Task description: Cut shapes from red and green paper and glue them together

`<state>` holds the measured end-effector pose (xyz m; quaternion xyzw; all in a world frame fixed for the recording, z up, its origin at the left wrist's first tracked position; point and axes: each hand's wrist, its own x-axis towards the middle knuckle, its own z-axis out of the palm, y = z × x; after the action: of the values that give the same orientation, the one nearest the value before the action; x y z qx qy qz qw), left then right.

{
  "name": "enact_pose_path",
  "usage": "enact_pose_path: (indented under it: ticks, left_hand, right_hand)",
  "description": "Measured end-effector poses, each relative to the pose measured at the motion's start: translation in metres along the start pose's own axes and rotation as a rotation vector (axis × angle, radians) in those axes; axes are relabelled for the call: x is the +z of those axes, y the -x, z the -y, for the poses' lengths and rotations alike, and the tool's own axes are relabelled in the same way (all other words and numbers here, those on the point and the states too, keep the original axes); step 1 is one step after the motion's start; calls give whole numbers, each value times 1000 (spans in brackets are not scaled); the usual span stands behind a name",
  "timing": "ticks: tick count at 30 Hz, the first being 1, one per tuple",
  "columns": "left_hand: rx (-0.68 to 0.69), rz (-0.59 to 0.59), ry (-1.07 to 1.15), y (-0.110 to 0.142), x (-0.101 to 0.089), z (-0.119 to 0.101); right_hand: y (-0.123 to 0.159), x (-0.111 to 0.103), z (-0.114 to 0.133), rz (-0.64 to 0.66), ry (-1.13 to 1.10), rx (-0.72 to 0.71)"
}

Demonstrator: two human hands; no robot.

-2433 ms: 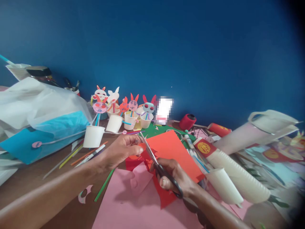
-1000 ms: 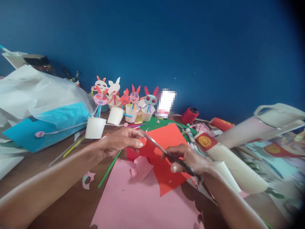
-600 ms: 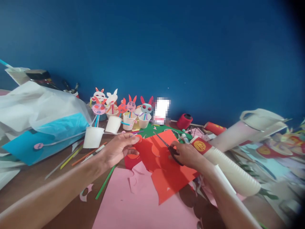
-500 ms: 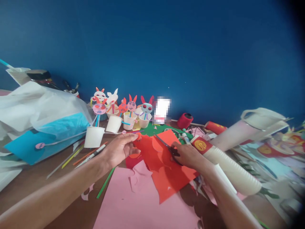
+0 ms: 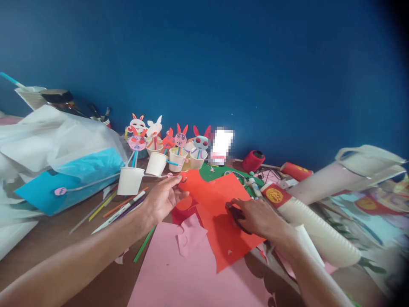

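My left hand (image 5: 163, 197) reaches over the left edge of a red paper sheet (image 5: 217, 204), its fingertips pinched on a small red cut-out piece. My right hand (image 5: 255, 216) rests on the same red sheet with its fingers closed round black-handled scissors (image 5: 234, 213); the blades are hidden under the hand. A pink sheet (image 5: 179, 273) with a cut-out notch lies under and in front of the red one. A darker red scrap (image 5: 180, 213) lies below my left hand.
A row of white paper cups with bunny faces on sticks (image 5: 172, 147) stands at the blue wall. Straws and pens (image 5: 118, 207) lie at left beside a plastic bag with blue paper (image 5: 70, 166). Stacked white cups (image 5: 319, 234), a red spool (image 5: 252, 161) and a glue stick (image 5: 254, 186) are right.
My right hand stopped cutting and lowered the scissors flat onto the red sheet. My left hand drew the small red piece away toward the cups.
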<state>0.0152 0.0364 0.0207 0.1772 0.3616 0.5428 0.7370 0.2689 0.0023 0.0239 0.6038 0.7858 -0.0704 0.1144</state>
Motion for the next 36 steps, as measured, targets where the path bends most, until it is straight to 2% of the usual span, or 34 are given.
enact_pose_path:
  ticks: [8,12,15,17,19,21,24,27,29,31,32,34,36]
  left_hand:
    - [32,-3,-12,-4,1,-5]
    - [44,-18,-26,-6,3,-12]
    - [92,-44,-36,-7,4,-19]
    - [98,-42,-62,-7,4,-21]
    - [90,-14,-85,-7,3,-18]
    - [81,21,-96,-5,3,-11]
    - [56,50,-108,-2,3,0]
    - [26,69,-146,1,3,7]
    - [8,79,-209,2,2,5]
    - [26,86,-291,0,1,-4]
    - [88,67,-303,-1,0,-9]
    - [198,58,-309,-5,-1,-20]
    - [215,70,-338,-7,-3,-27]
  right_hand:
    - [-4,1,3,23,-12,-10]
    - [-6,-2,-1,72,-154,-73]
    - [-7,-8,-8,86,-188,-16]
    - [-7,-12,-11,8,-222,38]
    - [-5,-15,-7,-135,-372,50]
    - [-2,-16,2,-237,-649,-20]
    - [1,-11,23,-225,-937,-171]
    - [3,-4,37,-262,-916,-112]
    - [4,-3,35,-277,-859,-69]
    - [6,-7,26,-223,-811,-87]
    - [8,-11,21,-169,-792,-117]
    - [11,-17,12,-24,-752,-201]
    - [11,-20,10,121,-699,-296]
